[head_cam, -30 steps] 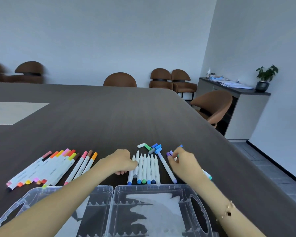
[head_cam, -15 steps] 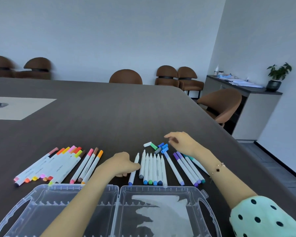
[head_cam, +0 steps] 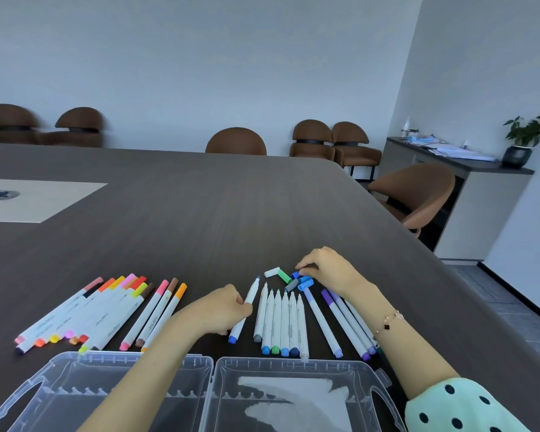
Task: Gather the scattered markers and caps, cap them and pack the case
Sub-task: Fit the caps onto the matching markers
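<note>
Lower left of the frame: capped warm markers (head_cam: 85, 313) lying fanned on the table (head_cam: 200, 213), same spot as half a second ago, pink, orange, yellow and brown caps pointing up the frame. Along the bottom edge: clear case (head_cam: 212, 397) lying open, two halves side by side, nothing in them but moulded ridges, unmoved. Lower centre: left hand (head_cam: 222, 310) curled, thumb and fingers pinching an uncapped blue marker (head_cam: 245, 307) near mid-barrel, bare tip pointing up the frame; pinched the same way half a second ago, barrel now tilted slightly more to the right. Just right of it: row of uncapped cool markers (head_cam: 281, 322) packed side by side, tips up, grey, blue and green ends toward the case, unchanged. Above that row, centre of the frame: loose caps (head_cam: 290, 277) in a small cluster, white and green ones to the left, grey and blue ones to the right. Right of centre: right hand (head_cam: 325, 269) arched over the cluster, fingers bent down, fingertips closing on a blue cap (head_cam: 296, 274); half a second ago hovering beside the caps with nothing held. Further right, partly under the wrist: capped purple markers (head_cam: 346, 322) lying slanted, caps toward the upper left, where they lay before.
</note>
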A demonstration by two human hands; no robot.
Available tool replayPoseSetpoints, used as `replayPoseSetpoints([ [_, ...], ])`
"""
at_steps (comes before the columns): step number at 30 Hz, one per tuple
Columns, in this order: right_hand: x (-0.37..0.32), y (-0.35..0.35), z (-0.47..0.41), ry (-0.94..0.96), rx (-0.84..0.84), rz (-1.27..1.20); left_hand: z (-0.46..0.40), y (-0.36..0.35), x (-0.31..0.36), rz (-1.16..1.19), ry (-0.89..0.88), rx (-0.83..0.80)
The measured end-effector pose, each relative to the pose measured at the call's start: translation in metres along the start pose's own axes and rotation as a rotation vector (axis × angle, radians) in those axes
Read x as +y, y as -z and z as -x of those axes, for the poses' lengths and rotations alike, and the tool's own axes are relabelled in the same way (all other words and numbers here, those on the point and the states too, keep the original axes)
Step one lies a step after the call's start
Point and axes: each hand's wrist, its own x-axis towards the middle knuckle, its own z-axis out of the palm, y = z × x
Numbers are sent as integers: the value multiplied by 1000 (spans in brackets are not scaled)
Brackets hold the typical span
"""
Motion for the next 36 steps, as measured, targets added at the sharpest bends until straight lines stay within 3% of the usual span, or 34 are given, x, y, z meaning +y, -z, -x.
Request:
replayPoseSetpoints([
  [16,0,-8,-6,-58,32,-125,-2,3,-1,132,-16,-23],
  [19,-1,-3,-2,-47,92,-341,1,6,0,198,-43,-26],
  [26,-25,9,7,32,-72,-644,3,10,2,255,-102,-64],
  [36,-37,10,10,-13,-110,-697,5,10,3,266,-99,-66],
])
